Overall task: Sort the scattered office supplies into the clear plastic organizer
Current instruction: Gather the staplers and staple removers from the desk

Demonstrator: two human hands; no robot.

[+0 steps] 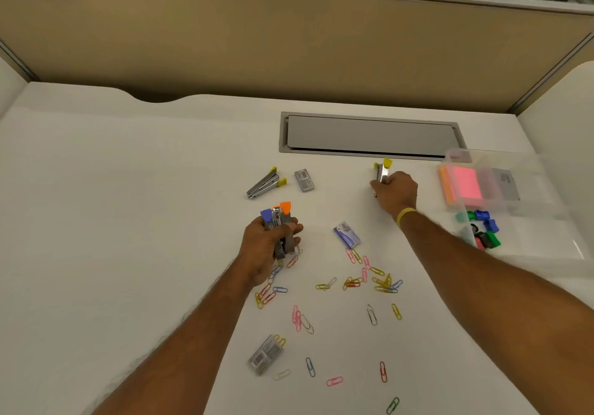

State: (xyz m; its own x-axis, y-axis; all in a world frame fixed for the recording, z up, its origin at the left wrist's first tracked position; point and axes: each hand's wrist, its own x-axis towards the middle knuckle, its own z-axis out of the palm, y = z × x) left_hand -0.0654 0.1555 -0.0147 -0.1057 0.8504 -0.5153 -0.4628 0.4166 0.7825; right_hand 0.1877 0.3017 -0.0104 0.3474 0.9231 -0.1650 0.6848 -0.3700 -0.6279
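My left hand grips a bundle of small metal staplers with blue and orange tips, upright above the desk. My right hand is closed on a yellow-tipped stapler near the desk's grey hatch. Another yellow-tipped stapler lies open on the desk at centre left. Three staple boxes lie loose: a grey one, a blue one and one at the front. Several coloured paper clips are scattered across the front. The clear plastic organizer stands at the right.
Inside the organizer are pink and orange sticky notes, a grey box and coloured binder clips. A grey cable hatch is set into the white desk. A tan partition wall closes the back.
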